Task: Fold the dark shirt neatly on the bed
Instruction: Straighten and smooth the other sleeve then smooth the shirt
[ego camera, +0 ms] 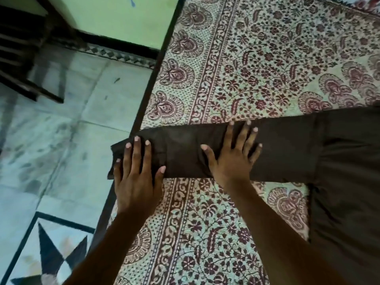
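patterned bedsheet point(257, 64) beside tiled floor point(67, 124); left hand point(136, 171), right hand point(232, 157) flat on dark shirt point(287, 147)

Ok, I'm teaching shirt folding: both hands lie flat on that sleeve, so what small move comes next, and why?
Probably pinch the cuff end with the left hand and fold the sleeve back over the shirt. The sleeve lies smooth and straight, its cuff past the edge of the bed, and the right hand presses its middle, a likely fold line.
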A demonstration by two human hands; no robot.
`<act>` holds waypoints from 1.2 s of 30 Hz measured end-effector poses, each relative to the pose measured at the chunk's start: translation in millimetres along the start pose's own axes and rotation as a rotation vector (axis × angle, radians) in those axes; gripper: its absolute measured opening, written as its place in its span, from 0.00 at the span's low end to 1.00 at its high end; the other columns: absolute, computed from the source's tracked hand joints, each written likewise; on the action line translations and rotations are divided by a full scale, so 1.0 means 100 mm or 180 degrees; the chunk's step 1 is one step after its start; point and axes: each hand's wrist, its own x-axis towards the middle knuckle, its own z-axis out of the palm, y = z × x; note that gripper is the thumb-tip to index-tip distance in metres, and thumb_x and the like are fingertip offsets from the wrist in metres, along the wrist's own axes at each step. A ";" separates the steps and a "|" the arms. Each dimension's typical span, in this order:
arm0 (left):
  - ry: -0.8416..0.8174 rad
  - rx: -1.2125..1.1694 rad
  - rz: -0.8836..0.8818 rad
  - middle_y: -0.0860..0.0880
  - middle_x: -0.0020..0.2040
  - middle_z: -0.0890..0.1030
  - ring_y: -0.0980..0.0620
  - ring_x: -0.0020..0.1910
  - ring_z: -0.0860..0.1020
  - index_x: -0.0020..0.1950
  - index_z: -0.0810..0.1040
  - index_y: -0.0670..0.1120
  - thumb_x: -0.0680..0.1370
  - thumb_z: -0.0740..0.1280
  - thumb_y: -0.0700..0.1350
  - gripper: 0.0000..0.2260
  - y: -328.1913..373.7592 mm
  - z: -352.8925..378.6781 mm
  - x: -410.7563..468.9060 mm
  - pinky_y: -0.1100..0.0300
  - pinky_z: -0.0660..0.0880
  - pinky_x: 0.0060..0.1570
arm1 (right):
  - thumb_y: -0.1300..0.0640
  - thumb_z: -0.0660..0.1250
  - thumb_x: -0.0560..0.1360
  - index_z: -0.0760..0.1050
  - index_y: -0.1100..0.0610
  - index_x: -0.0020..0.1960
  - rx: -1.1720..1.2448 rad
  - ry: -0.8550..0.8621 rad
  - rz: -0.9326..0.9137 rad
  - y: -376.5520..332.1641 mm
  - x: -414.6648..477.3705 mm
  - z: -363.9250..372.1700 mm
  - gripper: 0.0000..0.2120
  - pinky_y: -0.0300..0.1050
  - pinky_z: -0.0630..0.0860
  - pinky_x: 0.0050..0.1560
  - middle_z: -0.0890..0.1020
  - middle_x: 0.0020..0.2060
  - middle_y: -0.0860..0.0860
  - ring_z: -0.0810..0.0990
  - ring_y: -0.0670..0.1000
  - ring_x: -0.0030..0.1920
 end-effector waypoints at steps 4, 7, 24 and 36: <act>0.0128 -0.0649 -0.0695 0.46 0.85 0.53 0.42 0.83 0.56 0.84 0.55 0.52 0.84 0.52 0.61 0.29 -0.19 -0.07 -0.04 0.40 0.58 0.77 | 0.22 0.41 0.76 0.44 0.55 0.85 -0.0140 -0.0127 -0.1205 -0.69 -0.23 0.14 0.50 0.71 0.42 0.79 0.43 0.84 0.59 0.38 0.63 0.83; 0.0005 -0.1626 -0.1699 0.41 0.82 0.63 0.38 0.80 0.63 0.82 0.58 0.51 0.84 0.52 0.63 0.29 -0.31 -0.10 -0.02 0.38 0.60 0.75 | 0.23 0.46 0.77 0.48 0.54 0.85 -0.0229 -0.0110 -0.1811 -0.99 -0.23 0.20 0.47 0.72 0.46 0.78 0.46 0.84 0.56 0.40 0.59 0.83; 0.0703 -0.3983 -0.3192 0.45 0.44 0.88 0.44 0.47 0.87 0.53 0.82 0.50 0.75 0.77 0.43 0.09 -0.76 -0.19 0.23 0.38 0.84 0.53 | 0.24 0.43 0.77 0.49 0.49 0.84 -0.0188 -0.0008 -0.1105 -1.43 -0.50 0.29 0.44 0.74 0.46 0.76 0.46 0.83 0.61 0.40 0.68 0.82; 0.0335 -0.1551 0.0793 0.49 0.72 0.77 0.47 0.71 0.74 0.69 0.79 0.47 0.81 0.65 0.42 0.16 0.31 -0.12 0.18 0.50 0.69 0.66 | 0.41 0.48 0.85 0.56 0.55 0.83 -0.0069 0.0451 -0.0030 -0.02 -0.30 0.06 0.31 0.68 0.52 0.79 0.52 0.84 0.58 0.46 0.63 0.83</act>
